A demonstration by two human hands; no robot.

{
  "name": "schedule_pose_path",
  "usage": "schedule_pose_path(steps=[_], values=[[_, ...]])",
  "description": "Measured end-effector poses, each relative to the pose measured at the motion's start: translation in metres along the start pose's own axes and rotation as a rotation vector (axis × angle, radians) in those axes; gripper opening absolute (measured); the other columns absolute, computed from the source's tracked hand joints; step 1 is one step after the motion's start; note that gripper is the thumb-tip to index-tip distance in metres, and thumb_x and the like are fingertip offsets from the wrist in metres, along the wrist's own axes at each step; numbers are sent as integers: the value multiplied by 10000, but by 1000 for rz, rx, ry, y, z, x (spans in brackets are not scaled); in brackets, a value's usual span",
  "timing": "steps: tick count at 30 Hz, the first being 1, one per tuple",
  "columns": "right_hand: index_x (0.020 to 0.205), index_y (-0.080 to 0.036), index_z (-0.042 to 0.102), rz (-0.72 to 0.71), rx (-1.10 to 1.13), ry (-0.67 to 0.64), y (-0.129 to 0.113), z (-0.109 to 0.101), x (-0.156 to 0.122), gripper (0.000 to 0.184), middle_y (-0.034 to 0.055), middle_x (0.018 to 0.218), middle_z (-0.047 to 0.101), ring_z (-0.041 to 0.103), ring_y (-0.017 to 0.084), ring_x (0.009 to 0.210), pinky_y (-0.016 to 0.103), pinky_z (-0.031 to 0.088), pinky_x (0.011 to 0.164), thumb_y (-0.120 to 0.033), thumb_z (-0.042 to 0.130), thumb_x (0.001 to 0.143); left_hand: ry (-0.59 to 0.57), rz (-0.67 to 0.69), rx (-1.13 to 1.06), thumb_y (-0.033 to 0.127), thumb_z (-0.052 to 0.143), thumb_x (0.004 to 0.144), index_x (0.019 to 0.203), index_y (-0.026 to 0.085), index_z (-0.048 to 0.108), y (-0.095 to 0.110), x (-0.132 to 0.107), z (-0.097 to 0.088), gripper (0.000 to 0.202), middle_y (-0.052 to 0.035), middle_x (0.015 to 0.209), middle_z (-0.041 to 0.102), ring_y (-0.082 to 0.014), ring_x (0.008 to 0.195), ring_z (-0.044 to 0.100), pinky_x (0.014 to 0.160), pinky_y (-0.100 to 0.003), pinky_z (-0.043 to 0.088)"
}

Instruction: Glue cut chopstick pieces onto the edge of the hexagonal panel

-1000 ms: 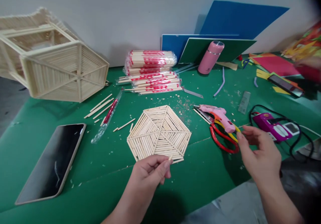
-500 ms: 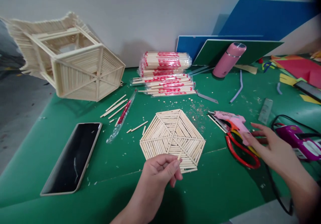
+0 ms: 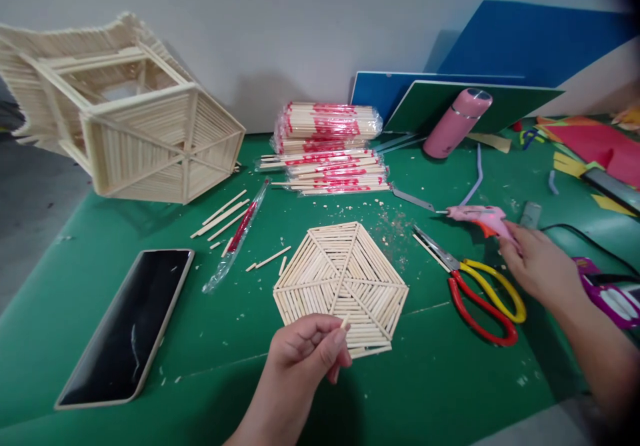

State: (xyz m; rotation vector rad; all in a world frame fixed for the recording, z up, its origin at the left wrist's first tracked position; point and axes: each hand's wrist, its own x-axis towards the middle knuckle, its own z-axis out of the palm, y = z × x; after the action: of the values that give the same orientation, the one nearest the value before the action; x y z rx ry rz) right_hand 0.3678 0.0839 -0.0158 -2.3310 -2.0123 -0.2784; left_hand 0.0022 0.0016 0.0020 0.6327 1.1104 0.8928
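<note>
Between thumb and fingers my left hand (image 3: 311, 351) pinches a short wooden stick (image 3: 345, 321), just over the near edge of a flat panel (image 3: 345, 279) built from wooden sticks in a many-sided, web-like pattern. My right hand (image 3: 543, 263) is wrapped round the handle of a pink glue gun (image 3: 477, 217), whose nozzle points left. Below the glue gun lie scissors (image 3: 465, 286) with one red and one yellow handle, blades partly apart. A loose stick lies along the blades.
A stick-built house-like structure (image 3: 140, 139) stands at the back left. Nearby are a phone (image 3: 127, 326), loose sticks (image 3: 220, 216), wrapped chopstick packs (image 3: 330, 146), a pink bottle (image 3: 457, 125), a blade (image 3: 413, 200) and a purple power strip (image 3: 613, 293) with a black cord.
My right hand has closed on the glue gun and lifted it up and away from the scissors. My left hand still pinches the stick, slightly further left and lower in view.
</note>
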Motion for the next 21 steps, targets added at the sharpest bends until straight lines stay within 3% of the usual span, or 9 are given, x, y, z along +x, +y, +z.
schedule_pose_path(steps=[4,7,8,10,12,17,21], values=[[1176,-115,512,22,49,15,2,-2,-5,449,162,1012,603,579,273,909,324,443,694,-395,391,847,24,53,29,322,650,712,710,128,631,0,-1,0,195,4,521,567,-60,455,445,439,-171,330],[1150,-138,484,74,110,69,-8,-13,-31,428,148,997,595,594,243,806,304,451,586,-414,399,836,6,58,84,314,631,731,697,129,628,-1,-2,1,188,4,525,569,-59,458,447,448,-171,342],[1118,-158,489,58,151,46,-12,-15,-41,376,123,972,607,601,219,784,278,455,552,-390,387,841,-8,53,103,316,628,733,699,130,628,-2,-3,1,190,2,527,571,-60,461,449,450,-172,347],[1058,-191,513,-14,222,-42,-20,-15,-58,314,93,1005,606,608,203,832,272,482,632,-363,420,812,-36,46,132,323,630,729,711,133,628,-3,-4,2,191,1,530,573,-64,467,452,449,-171,353],[1060,-178,515,-33,248,-108,-26,-10,-67,327,109,1034,592,606,224,860,314,488,688,-341,429,790,-76,36,150,331,629,727,724,138,627,-5,-6,4,193,1,536,576,-65,471,453,449,-168,358],[965,-169,523,39,266,-197,-27,5,-59,287,75,718,641,620,231,595,337,477,525,-354,453,758,-141,11,166,363,627,718,716,139,623,-8,-14,11,224,3,534,569,-62,471,446,453,-164,362],[894,-173,565,40,310,-167,-28,-2,-56,259,126,808,669,644,294,665,399,481,561,-355,437,760,-131,3,182,372,620,722,691,136,620,-7,-20,10,238,-2,535,568,-65,470,447,453,-168,356]])
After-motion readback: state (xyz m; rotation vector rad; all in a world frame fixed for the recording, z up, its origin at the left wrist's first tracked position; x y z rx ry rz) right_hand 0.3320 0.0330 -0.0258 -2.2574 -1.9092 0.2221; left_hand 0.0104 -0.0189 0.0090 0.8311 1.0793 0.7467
